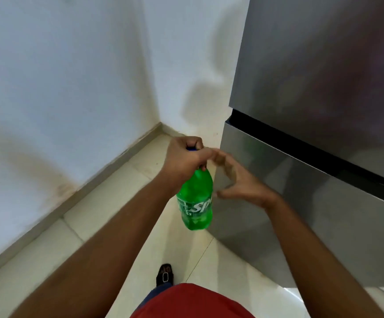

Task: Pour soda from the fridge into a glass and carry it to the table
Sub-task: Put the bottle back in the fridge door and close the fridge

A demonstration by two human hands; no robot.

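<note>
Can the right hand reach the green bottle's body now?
Probably yes. The right hand is open beside the green bottle, with nothing between them; the left hand grips only its neck.

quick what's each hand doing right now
Left hand: closed around the neck and blue cap of the green Sprite bottle, which hangs from it.
Right hand: open, fingers spread, holding nothing, beside the bottle.

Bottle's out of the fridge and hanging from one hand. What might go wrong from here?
1. The left hand grips the green soda bottle only around its cap and neck, so the hanging body could slip or swing.
2. It hangs close to the closed fridge corner and might knock it.
3. The right hand is open beside the bottle, not supporting it.
</note>
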